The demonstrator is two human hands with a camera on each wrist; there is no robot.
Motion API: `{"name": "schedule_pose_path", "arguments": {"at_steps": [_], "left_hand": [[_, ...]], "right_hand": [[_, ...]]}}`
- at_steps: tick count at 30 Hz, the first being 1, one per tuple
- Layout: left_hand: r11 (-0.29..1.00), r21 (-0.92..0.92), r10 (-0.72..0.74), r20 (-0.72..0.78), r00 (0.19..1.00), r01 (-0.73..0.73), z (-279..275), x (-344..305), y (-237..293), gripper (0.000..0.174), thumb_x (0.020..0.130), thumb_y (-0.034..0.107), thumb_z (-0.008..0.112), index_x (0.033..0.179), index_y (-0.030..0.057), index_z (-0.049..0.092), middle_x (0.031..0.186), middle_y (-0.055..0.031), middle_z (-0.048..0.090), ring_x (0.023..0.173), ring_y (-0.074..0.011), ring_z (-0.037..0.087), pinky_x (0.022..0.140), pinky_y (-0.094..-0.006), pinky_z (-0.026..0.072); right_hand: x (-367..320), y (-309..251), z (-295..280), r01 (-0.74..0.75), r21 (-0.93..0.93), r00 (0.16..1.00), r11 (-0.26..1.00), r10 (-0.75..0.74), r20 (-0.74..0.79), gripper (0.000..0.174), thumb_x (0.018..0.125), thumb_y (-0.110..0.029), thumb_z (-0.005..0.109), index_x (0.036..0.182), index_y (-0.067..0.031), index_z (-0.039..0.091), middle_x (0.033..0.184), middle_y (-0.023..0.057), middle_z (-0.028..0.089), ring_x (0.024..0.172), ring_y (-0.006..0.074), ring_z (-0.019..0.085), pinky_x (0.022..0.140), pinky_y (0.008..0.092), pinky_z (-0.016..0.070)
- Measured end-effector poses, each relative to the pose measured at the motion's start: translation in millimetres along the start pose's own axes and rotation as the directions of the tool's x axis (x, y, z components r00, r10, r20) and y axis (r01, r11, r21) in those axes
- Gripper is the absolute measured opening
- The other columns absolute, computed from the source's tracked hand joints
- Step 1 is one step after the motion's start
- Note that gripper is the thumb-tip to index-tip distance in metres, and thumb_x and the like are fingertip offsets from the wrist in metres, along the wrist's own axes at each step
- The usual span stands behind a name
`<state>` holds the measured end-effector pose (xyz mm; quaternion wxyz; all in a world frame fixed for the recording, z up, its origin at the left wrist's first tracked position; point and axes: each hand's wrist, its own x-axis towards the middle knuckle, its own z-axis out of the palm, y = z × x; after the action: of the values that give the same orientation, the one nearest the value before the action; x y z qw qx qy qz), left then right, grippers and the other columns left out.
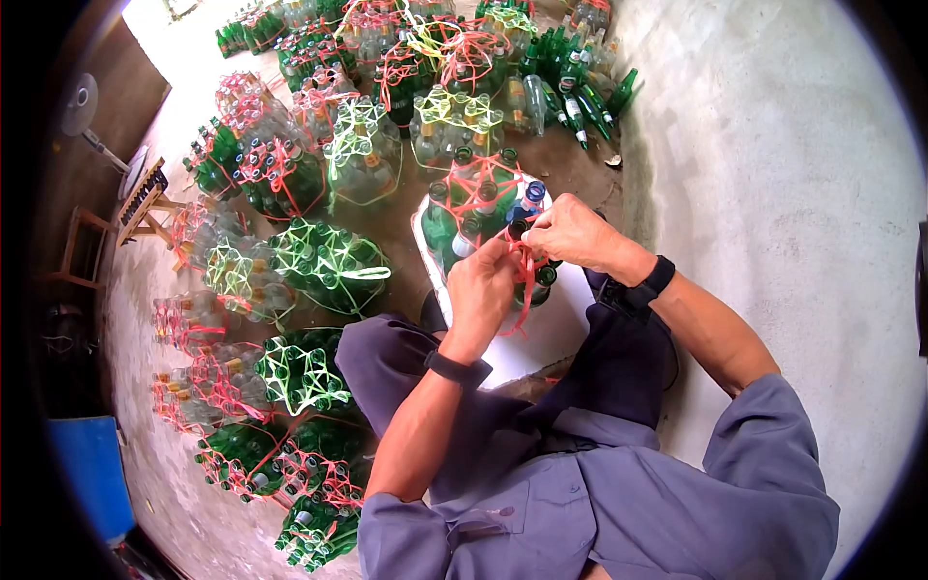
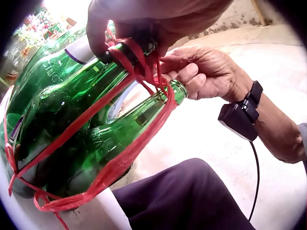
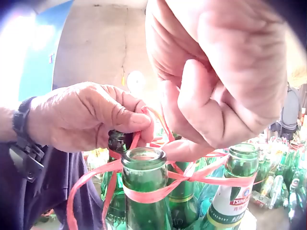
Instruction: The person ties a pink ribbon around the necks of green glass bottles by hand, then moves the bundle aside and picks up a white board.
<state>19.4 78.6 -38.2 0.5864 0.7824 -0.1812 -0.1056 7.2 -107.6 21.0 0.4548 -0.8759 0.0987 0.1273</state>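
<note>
At twelve o'clock, the left hand [image 1: 483, 290] and right hand [image 1: 580, 235] pinch flat, glossy red plastic twine [image 2: 108, 176] looped round green glass beer bottles [image 1: 438, 232] on a white surface [image 1: 553, 336]; at ten o'clock, pale netting [image 1: 356, 274] binds farther green bottles [image 1: 314, 288].

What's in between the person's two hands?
Red string runs between the left hand and right hand; the right wrist view shows it.

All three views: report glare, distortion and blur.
Head view: fisheye distortion inside a dark round border, upper left bleached white; left wrist view: bright highlights on the long-necked green glass bottles, darkened corners; right wrist view: glare beside the flat blue panel, bare right hand overexposed, distant bottles soft.
</note>
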Motion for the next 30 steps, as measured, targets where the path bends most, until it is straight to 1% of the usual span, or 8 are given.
{"name": "schedule_pose_path", "arguments": {"at_steps": [4,6,7,9,16,18,21,30], "left_hand": [[0.999,-0.041,0.018,-0.017,1.000,-0.019,0,-1,-1,0.014,0.095,0.013,0.070,0.094,-0.0002,0.073,0.071,-0.0067,0.068,0.067,-0.0072,0.056,0.062,-0.0297,0.0476],[1.000,-0.023,0.015,-0.014,1.000,-0.015,0,0,-2,0.014,0.095,0.013,0.070,0.094,-0.0003,0.073,0.071,-0.0069,0.068,0.067,-0.0074,0.056,0.062,-0.0298,0.0477],[1.000,-0.005,0.012,-0.010,1.000,-0.012,0,0,-2,0.013,0.095,0.013,0.070,0.094,-0.0004,0.073,0.072,-0.0071,0.069,0.067,-0.0075,0.057,0.063,-0.0299,0.0478],[1.000,-0.002,0.011,-0.009,1.000,-0.011,1,0,-1,0.014,0.095,0.013,0.070,0.094,-0.0004,0.073,0.072,-0.0072,0.069,0.067,-0.0075,0.057,0.063,-0.0298,0.0478],[1.000,-0.017,0.011,-0.013,1.000,-0.011,-1,-1,2,0.015,0.095,0.013,0.070,0.092,-0.0017,0.071,0.069,-0.0068,0.064,0.066,-0.0074,0.053,0.061,-0.0302,0.0457],[1.000,-0.004,0.010,-0.012,1.000,-0.010,-1,0,0,0.015,0.095,0.013,0.070,0.092,-0.0019,0.070,0.069,-0.0065,0.063,0.066,-0.0073,0.052,0.061,-0.0303,0.0454],[1.000,-0.002,0.012,-0.013,1.000,-0.012,0,0,-3,0.015,0.095,0.013,0.070,0.092,-0.0019,0.070,0.068,-0.0057,0.062,0.066,-0.0070,0.052,0.061,-0.0299,0.0450],[0.999,-0.051,0.002,-0.010,1.000,-0.003,3,0,-8,0.014,0.096,0.011,0.069,0.092,-0.0016,0.071,0.071,-0.0045,0.066,0.068,-0.0054,0.055,0.062,-0.0282,0.0466]], "right_hand": [[-8,-10,-6,-0.005,0.041,0.998,0.999,0.002,0.063,0.020,0.080,-0.010,0.064,0.083,0.0030,0.080,0.067,0.0078,0.071,0.061,0.0102,0.060,0.055,0.0290,0.0465],[-8,-9,-6,0.029,-0.089,0.998,0.996,-0.024,0.053,0.019,0.078,-0.010,0.067,0.085,0.0022,0.080,0.066,0.0082,0.071,0.059,0.0115,0.060,0.057,0.0316,0.0494],[-7,-7,-6,0.027,-0.089,0.998,0.996,-0.023,0.052,0.019,0.078,-0.010,0.067,0.085,0.0022,0.080,0.066,0.0082,0.071,0.059,0.0115,0.060,0.057,0.0316,0.0494],[-4,-2,-2,0.053,-0.290,0.999,0.956,-0.050,0.018,0.019,0.078,-0.010,0.069,0.087,0.0017,0.081,0.067,0.0108,0.072,0.059,0.0130,0.062,0.060,0.0335,0.0519],[3,5,7,-0.025,-0.273,0.998,0.962,0.008,-0.064,0.019,0.079,-0.011,0.069,0.088,0.0016,0.080,0.068,0.0130,0.074,0.061,0.0163,0.068,0.061,0.0334,0.0560],[3,4,7,-0.048,-0.202,0.995,0.978,0.028,-0.098,0.020,0.080,-0.009,0.066,0.088,0.0038,0.080,0.068,0.0139,0.074,0.059,0.0183,0.070,0.060,0.0337,0.0570],[3,4,8,-0.036,-0.214,0.990,0.976,0.005,-0.142,0.021,0.080,-0.006,0.062,0.084,0.0069,0.078,0.068,0.0154,0.074,0.059,0.0191,0.071,0.059,0.0338,0.0572],[5,-1,11,-0.095,-0.193,0.993,0.977,0.078,-0.093,0.019,0.083,-0.004,0.061,0.082,0.0092,0.075,0.069,0.0158,0.074,0.062,0.0192,0.073,0.061,0.0333,0.0585]]}}
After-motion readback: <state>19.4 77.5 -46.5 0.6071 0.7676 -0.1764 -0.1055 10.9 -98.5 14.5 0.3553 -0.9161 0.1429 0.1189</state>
